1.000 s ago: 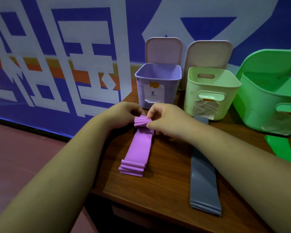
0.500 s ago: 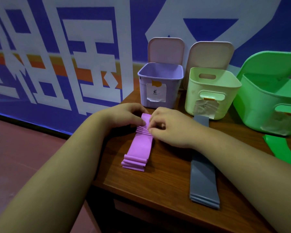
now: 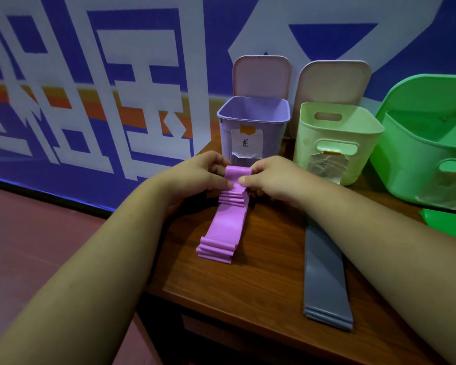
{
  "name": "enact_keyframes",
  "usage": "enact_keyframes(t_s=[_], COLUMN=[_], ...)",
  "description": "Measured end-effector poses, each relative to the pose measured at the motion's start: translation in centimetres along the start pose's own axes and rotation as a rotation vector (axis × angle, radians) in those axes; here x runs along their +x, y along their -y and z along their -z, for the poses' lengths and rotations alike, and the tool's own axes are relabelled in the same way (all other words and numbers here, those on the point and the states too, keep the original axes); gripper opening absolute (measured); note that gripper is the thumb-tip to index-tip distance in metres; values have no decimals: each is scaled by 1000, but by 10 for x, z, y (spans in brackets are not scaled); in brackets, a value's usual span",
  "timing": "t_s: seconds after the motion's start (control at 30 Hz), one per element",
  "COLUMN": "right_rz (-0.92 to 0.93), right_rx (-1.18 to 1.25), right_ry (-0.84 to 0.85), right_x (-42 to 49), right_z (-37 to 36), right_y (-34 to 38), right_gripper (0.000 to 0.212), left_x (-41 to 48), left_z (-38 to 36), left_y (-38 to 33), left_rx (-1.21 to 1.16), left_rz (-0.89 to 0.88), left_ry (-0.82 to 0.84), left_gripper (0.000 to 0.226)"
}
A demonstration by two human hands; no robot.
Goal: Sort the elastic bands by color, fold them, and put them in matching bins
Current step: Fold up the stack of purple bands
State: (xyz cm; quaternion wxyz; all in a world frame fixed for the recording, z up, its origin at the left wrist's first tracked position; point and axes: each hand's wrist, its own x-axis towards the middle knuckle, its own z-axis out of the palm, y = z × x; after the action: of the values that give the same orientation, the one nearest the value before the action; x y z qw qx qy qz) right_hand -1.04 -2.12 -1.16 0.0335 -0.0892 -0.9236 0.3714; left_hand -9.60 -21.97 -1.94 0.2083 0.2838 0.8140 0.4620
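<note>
A stack of purple elastic bands (image 3: 225, 227) lies lengthwise on the wooden table (image 3: 261, 285). Its far end is lifted and curled back. My left hand (image 3: 203, 175) pinches that far end from the left and my right hand (image 3: 269, 177) pinches it from the right, thumbs almost meeting on top. Just behind stands the purple bin (image 3: 253, 127) with a paper label. A stack of grey bands (image 3: 324, 272) lies flat under my right forearm. A green band (image 3: 448, 222) shows at the right edge.
A pale green bin (image 3: 337, 143) and a bright green bin (image 3: 427, 164) stand to the right of the purple one, lids open against the blue and white wall. The table's left edge runs just beside the purple bands, with red floor (image 3: 37, 233) beyond.
The far end of the purple bands, pressed flat on the table half a second ago, is now raised and curled back between both hands.
</note>
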Motion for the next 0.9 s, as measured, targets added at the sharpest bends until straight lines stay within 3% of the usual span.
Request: enact_keyframes(t_s=[0.13, 0.4, 0.5, 0.73, 0.9], right_rz=[-39, -33, -21, 151, 297], right_rx=[42, 60, 123, 41, -44], right_ry=[-57, -114, -142, -244, -217], right_x=[7, 15, 13, -10, -42], right_z=[-2, -4, -3, -1, -2], right_y=[-3, 2, 1, -1, 7], right_gripper=[18, 16, 10, 17, 20], left_x=[3, 8, 6, 0, -3], left_z=[-1, -11, -8, 1, -2], left_y=[-4, -4, -4, -3, -1], left_rx=[83, 355, 375, 264, 279], left_rz=[39, 0, -20, -11, -8], left_ry=[60, -56, -29, 196, 179], left_gripper=[47, 44, 46, 70, 56])
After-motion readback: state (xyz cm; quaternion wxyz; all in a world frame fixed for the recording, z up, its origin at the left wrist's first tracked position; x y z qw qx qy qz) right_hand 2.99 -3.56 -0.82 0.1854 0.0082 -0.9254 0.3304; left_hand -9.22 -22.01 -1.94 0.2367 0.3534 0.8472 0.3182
